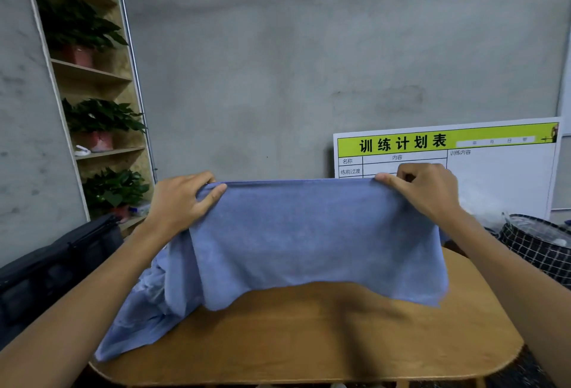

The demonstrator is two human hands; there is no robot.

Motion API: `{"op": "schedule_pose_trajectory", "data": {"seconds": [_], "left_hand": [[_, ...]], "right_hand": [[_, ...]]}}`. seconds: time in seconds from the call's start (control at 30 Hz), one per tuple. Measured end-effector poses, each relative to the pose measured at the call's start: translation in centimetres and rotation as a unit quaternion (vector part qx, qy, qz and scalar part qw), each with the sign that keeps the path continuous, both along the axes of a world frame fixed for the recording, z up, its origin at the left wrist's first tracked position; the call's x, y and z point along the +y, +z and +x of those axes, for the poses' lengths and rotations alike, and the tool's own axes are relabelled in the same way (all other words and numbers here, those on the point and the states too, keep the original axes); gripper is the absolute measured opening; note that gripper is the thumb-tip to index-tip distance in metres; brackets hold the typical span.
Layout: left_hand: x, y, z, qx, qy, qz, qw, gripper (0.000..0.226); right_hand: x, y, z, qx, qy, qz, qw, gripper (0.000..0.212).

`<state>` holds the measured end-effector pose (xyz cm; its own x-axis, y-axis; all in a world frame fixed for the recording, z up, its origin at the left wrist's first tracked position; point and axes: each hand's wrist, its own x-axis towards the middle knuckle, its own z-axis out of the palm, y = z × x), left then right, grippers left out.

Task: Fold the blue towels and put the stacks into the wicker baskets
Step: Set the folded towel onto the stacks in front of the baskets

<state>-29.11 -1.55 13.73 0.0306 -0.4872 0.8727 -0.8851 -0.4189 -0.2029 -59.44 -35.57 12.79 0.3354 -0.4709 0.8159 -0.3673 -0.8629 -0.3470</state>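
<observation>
- Both hands are up at chest height and a blue towel [309, 239] hangs stretched between them, its top hem running straight across from left to right
- Left hand [179, 202] has the left top corner: thumb lies along the front of the cloth, fingers curl over the hem behind, a firm pinch
- Right hand [426, 190] mirrors it on the right top corner, thumb forward, fingers curled tight over the edge
- So the long axis of the held towel lies side to side, level, with one grip at each end; neither hand is nearer the middle, it's an even share
- The cloth drops from that hem toward the wooden tabletop [340, 341], and the ragged lower edge hangs just above the wood, the right lower corner a touch lower than the centre
- To the left, under the left forearm, more blue cloth [145, 319] lies bunched on the tabletop and spills off its near-left edge; whether it is a second towel or several I cannot tell
- No wicker basket shows anywhere in this view
- My read: the fold is only being set up, and the coming move looks like bringing the two corners together or laying the hem down flat
- Behind stand a shelf with potted plants [102, 119], a white planning board [463, 159] and a checked bag [537, 248] at the right
</observation>
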Motion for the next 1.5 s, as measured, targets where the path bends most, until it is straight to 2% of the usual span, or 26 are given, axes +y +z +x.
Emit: {"op": "schedule_pose_trajectory", "data": {"seconds": [0.13,0.27,0.43,0.53,0.6,0.67,0.73,0.83,0.93,1.0,1.07,1.17,1.23,1.3,1.37,1.43,1.5], "left_hand": [[-0.7,1.2,0.1,0.006,-0.002,-0.007,1.000,0.034],[-3.8,-1.7,3.5,0.042,0.015,0.044,0.998,0.029],[-9.6,-13.8,8.8,0.118,0.032,0.136,0.983,0.024],[-12.1,-22.9,11.6,0.184,0.028,0.188,0.964,0.026],[-13.0,-28.6,13.3,0.173,0.033,0.237,0.955,0.030],[-13.4,-31.9,14.5,0.186,0.054,0.248,0.949,0.031],[-13.7,-32.6,15.4,0.204,0.069,0.220,0.952,0.030],[-13.4,-31.5,15.5,0.173,0.057,0.212,0.960,0.032],[-12.8,-30.5,12.9,0.239,0.047,0.172,0.954,0.030],[-12.0,-31.2,10.5,0.313,0.073,0.178,0.930,0.035],[-11.3,-32.6,8.4,0.346,0.104,0.223,0.905,0.055],[-11.1,-33.2,7.0,0.405,0.125,0.271,0.864,0.075],[-11.3,-32.9,7.1,0.423,0.136,0.290,0.847,0.072],[-11.1,-32.8,8.2,0.426,0.132,0.290,0.847,0.065],[-10.4,-32.9,9.5,0.427,0.135,0.266,0.854,0.074],[-9.8,-33.1,10.0,0.402,0.143,0.284,0.859,0.083],[-9.5,-32.9,10.2,0.373,0.138,0.297,0.868,0.076]], "right_hand": [[-1.0,2.1,-0.2,0.010,-0.023,-0.040,0.999,0.083],[-4.0,-0.1,2.6,0.116,-0.049,-0.026,0.992,0.081],[-9.2,-11.5,8.1,0.240,-0.070,0.011,0.968,0.068],[-11.6,-20.1,10.8,0.288,-0.071,0.038,0.954,0.077],[-12.5,-25.1,12.1,0.313,-0.066,0.041,0.947,0.084],[-13.3,-29.3,13.2,0.303,-0.033,0.000,0.952,0.078],[-13.9,-31.5,13.8,0.268,-0.020,-0.049,0.962,0.064],[-14.4,-31.9,14.5,0.226,-0.018,-0.087,0.970,0.051],[-13.8,-31.3,14.0,0.209,-0.027,-0.080,0.974,0.042],[-12.5,-31.3,13.2,0.238,-0.023,-0.034,0.970,0.038],[-11.6,-31.9,11.9,0.302,-0.003,0.036,0.953,0.037],[-10.8,-32.7,9.5,0.344,0.016,0.084,0.935,0.058],[-10.9,-32.6,8.4,0.354,0.022,0.109,0.929,0.062],[-11.5,-32.5,7.9,0.377,0.025,0.128,0.917,0.064],[-12.1,-32.6,7.9,0.398,0.028,0.137,0.907,0.060],[-12.4,-32.6,7.9,0.407,0.034,0.143,0.901,0.053],[-12.5,-32.4,8.0,0.411,0.035,0.145,0.899,0.051]]}}
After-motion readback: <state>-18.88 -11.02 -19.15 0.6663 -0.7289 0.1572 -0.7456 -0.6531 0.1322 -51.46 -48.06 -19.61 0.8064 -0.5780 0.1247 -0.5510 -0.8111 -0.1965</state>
